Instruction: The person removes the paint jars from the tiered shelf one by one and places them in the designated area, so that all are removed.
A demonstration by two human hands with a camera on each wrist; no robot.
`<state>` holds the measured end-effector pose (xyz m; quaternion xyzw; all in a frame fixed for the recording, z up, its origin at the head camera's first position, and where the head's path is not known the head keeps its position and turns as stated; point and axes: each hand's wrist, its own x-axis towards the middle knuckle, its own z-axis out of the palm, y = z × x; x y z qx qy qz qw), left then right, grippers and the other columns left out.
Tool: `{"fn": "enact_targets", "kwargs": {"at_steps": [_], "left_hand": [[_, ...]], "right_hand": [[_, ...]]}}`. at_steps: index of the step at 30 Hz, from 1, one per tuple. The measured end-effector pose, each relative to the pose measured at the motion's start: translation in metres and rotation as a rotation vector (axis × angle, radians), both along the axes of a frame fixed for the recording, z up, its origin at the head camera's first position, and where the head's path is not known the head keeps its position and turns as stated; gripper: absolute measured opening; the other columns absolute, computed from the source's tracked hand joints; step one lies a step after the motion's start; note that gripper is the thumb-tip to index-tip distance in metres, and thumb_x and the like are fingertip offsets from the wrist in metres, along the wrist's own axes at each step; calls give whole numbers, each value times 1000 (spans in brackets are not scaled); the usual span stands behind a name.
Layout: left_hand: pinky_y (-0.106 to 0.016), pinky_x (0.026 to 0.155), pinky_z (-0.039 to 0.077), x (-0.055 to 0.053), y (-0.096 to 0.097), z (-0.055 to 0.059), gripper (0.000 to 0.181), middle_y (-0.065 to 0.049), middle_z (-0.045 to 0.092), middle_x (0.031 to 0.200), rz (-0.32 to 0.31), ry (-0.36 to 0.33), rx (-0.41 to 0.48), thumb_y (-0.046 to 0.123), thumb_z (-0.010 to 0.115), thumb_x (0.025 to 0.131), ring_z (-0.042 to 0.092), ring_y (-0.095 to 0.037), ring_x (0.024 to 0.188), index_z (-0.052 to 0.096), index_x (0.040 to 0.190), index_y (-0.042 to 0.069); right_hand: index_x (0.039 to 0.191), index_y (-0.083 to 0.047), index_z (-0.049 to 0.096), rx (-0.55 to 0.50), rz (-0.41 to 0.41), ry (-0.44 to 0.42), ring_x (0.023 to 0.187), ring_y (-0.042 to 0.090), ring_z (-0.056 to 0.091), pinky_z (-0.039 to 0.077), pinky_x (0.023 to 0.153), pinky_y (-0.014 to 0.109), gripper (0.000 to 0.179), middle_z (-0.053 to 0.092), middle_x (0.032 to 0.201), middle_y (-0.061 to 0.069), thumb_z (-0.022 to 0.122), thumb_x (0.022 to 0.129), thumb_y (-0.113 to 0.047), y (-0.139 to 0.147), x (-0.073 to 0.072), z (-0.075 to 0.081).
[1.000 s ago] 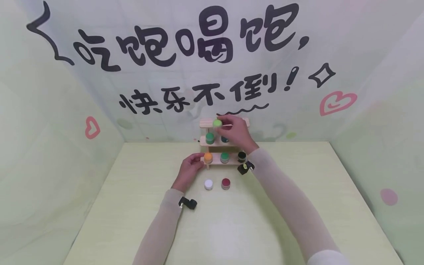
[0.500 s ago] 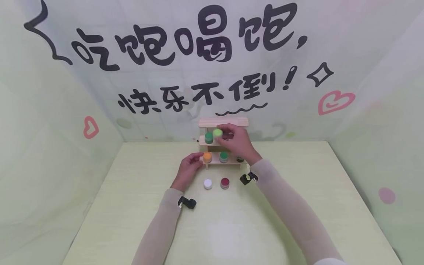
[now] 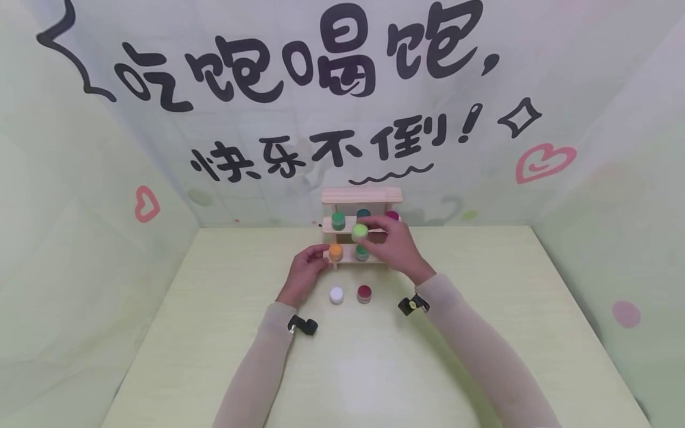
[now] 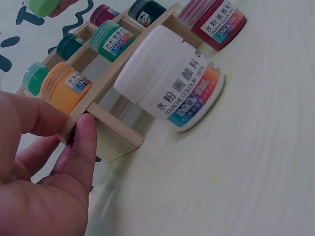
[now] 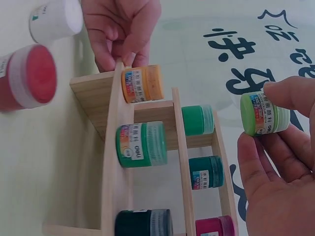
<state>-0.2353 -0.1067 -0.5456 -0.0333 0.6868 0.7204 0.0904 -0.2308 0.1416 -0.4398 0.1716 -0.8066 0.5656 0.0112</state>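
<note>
My right hand [image 3: 402,248] pinches a light green gouache paint jar [image 5: 261,114] between thumb and fingers, in front of the small wooden tiered rack [image 3: 361,195] and off its shelves. My left hand [image 4: 47,162] grips the left end of the rack's lowest shelf, beside the orange paint jar [image 4: 66,87]. A green jar [image 5: 142,143] and a dark jar [image 5: 143,222] share that shelf. On the middle shelf stand another green jar [image 3: 338,220], a teal jar [image 5: 206,172] and a magenta jar [image 5: 214,226]. The top shelf bears nothing.
A white paint jar [image 3: 336,295] and a dark red paint jar [image 3: 364,293] stand on the pale table [image 3: 241,255] in front of the rack. Behind it hangs a white cloth backdrop [image 3: 257,125] with black lettering.
My right hand has brought the light green jar down and toward me, from the top shelf's height to before the lower shelves. My left hand keeps its grip on the rack.
</note>
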Motion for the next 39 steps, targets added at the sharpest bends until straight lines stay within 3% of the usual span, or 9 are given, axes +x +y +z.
{"fn": "enact_targets", "kwargs": {"at_steps": [8,19,24,32,39], "left_hand": [[-33,104,60,0,-1,0,40,-13,65,126,-7,14,-22,-1,65,97,66,-17,110,67,136,8],[-26,98,61,-2,-3,-3,38,-12,66,124,-14,26,-27,4,68,97,71,-17,105,71,134,13],[-25,97,62,-1,-3,-3,39,-12,65,125,-8,23,-8,3,69,96,71,-17,104,71,134,12],[-22,94,61,-1,-3,-4,39,-11,65,127,-9,31,-36,6,68,97,71,-14,103,70,135,14],[-24,98,61,0,-3,-5,41,-12,60,129,-16,9,35,1,65,98,71,-13,104,68,138,10]], "right_hand": [[135,-6,68,17,-6,1,111,33,74,62,102,47,46,70,130,12,82,92,-14,9,15,-13],[128,-8,72,34,-14,-28,111,34,71,60,103,53,39,72,127,12,81,91,-11,24,31,-35],[129,-9,72,51,-13,-32,111,29,70,61,103,45,39,72,129,10,81,91,-11,30,37,-43],[133,0,69,26,1,-86,116,33,72,61,99,29,44,69,134,16,82,92,-9,41,43,-56],[132,3,68,17,-7,-99,120,39,69,62,100,34,44,69,133,20,81,91,-4,48,49,-64]]}}
